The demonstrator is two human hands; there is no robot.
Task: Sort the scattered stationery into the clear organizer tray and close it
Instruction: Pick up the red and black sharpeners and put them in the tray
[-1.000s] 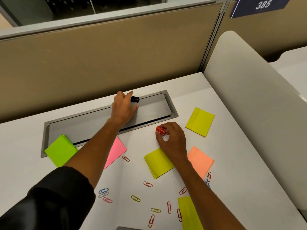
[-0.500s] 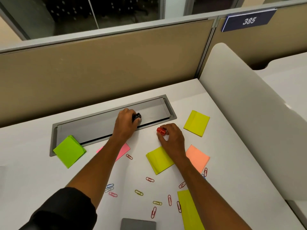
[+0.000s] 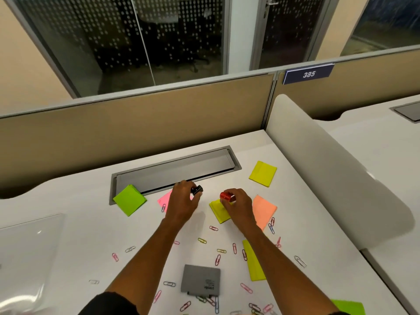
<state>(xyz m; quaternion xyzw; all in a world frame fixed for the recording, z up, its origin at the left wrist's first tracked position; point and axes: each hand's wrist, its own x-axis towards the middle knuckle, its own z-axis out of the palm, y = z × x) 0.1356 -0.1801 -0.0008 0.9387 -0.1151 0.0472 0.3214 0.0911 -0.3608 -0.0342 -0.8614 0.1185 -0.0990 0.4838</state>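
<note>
Organizer tray [image 3: 29,251], clear and lidded, is seen at the far left edge of the counter [image 3: 318,235], well apart from both hands. A small black item [image 3: 197,189] is pinched in the left hand [image 3: 181,201], its fingers curled round it; a small red item [image 3: 227,196] is gripped likewise by the right hand [image 3: 238,204]. The tray is judged to lie leftward, nearer the left hand, with paper clips [image 3: 218,260] and sticky notes [image 3: 129,200] left scattered

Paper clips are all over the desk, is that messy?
Yes. Paper clips lie scattered across the white desk, sticky note pads sit at odd angles, and none are in the clear tray at left.
</note>
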